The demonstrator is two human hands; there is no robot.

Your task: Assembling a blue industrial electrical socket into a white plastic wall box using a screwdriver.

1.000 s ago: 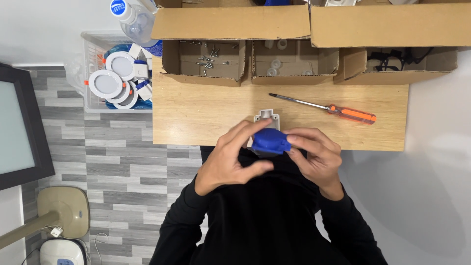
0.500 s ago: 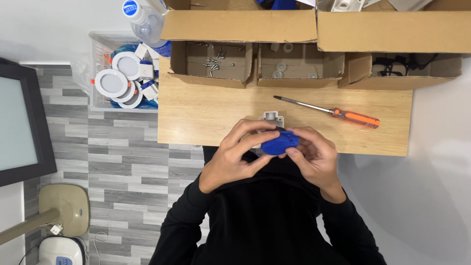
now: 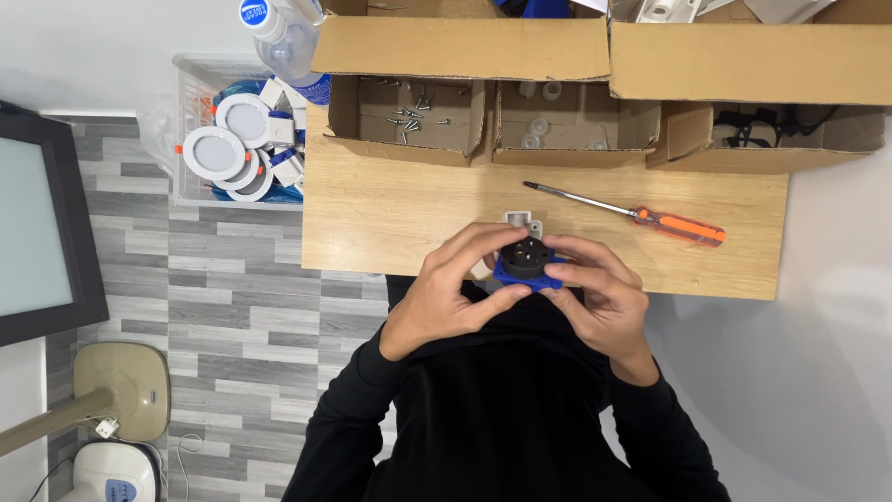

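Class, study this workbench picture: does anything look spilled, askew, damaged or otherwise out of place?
Nothing looks spilled or damaged. Both hands, left hand and right hand, hold the blue part; the screwdriver lies slanted on the table; loose screws stay inside their cardboard box.

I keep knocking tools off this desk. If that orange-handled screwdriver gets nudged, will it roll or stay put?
The screwdriver would probably roll: its handle looks rounded and its thin shaft lies flat on the smooth wooden table. It seems rigid, so a nudge would shift it whole. Lying apart from both hands and the cardboard boxes, it has little to stop it.
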